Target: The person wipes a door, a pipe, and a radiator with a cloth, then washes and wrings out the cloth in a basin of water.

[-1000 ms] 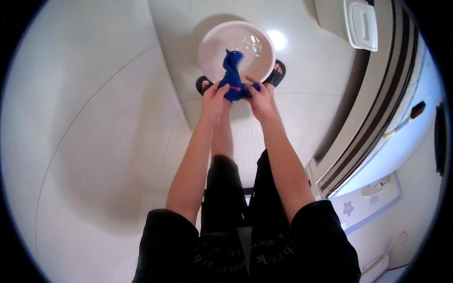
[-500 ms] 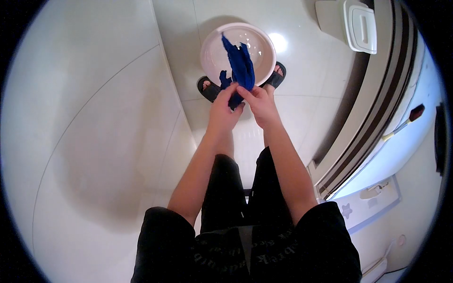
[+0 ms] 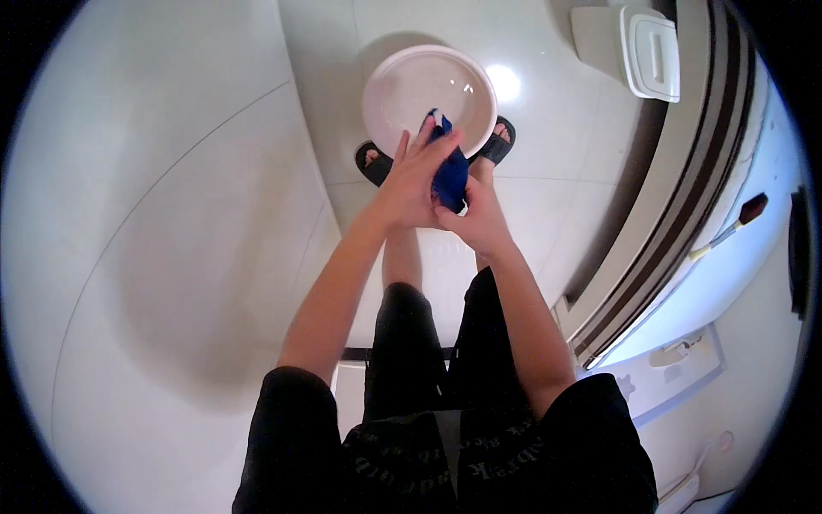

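Note:
A crumpled dark blue cloth (image 3: 450, 176) is between my two hands, near the front rim of a pale pink basin (image 3: 373, 107). My left hand (image 3: 413, 182) is on its left side, with the fingers stretched across the cloth's upper part and the cloth against the palm. On the right, my right hand (image 3: 476, 218) grips the lower edge, thumb toward the left palm. A small tip of the cloth pokes out above the left fingers. The basin sits on the floor and holds what looks like clear water with glints on it.
My feet in black sandals (image 3: 373, 163) stand either side of the basin on pale floor tiles (image 3: 556, 206). A white lidded bin (image 3: 655, 56) is at the upper right, beside a striped cabinet edge (image 3: 676, 231). A brush (image 3: 736, 224) lies farther right. A pale wall (image 3: 171, 214) fills the left.
The cloth has been gathered from hanging spread over the basin into a smaller bunch, closer to me. My left hand has turned and opened its fingers across it; my right hand has lowered.

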### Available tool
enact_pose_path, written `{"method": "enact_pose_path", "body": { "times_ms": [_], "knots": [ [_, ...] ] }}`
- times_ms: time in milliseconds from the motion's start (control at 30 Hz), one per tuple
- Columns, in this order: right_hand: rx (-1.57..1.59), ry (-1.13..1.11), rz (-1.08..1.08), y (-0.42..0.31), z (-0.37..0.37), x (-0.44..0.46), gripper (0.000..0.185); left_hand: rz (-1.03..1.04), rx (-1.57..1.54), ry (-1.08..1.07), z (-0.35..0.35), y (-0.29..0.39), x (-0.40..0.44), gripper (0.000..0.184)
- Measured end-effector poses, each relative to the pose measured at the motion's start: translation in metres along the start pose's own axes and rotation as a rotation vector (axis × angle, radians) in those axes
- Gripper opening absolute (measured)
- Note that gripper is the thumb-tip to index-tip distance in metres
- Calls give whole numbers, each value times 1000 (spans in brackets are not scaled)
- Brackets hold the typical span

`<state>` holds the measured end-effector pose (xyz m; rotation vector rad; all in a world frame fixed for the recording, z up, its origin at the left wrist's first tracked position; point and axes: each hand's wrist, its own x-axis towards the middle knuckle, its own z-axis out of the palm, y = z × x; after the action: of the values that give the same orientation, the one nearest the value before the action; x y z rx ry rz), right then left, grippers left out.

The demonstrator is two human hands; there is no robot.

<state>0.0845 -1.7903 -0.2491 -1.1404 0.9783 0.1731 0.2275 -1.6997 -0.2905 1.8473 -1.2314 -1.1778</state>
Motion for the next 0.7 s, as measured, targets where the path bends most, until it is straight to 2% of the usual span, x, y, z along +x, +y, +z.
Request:
{"method": "enact_pose_path", "body": {
  "times_ms": [33,100,200,333,433,533,633,700],
  "knots": [
    [60,-18,13,1,-3,-2,26,36,9,-105,-2,0,5,126],
    [-129,-15,-23,1,-17,-5,29,44,-144,-170,-5,6,12,126],
    [-200,-68,-34,-9,-33,-10,34,47,-330,-252,-11,16,17,122],
    [109,-126,62,-52,-47,-24,35,67,-354,-299,-9,22,23,115],
    [180,-228,-11,-55,-68,-29,37,103,-334,-302,-5,31,26,90],
    [550,-192,26,-64,-75,-36,38,49,-283,-358,11,23,28,60],
    [723,-176,-29,-62,-84,-35,34,24,-278,-306,25,12,26,43],
    [709,-133,-16,-62,-94,-32,34,-64,-235,-317,27,3,21,47]
  ]
}}
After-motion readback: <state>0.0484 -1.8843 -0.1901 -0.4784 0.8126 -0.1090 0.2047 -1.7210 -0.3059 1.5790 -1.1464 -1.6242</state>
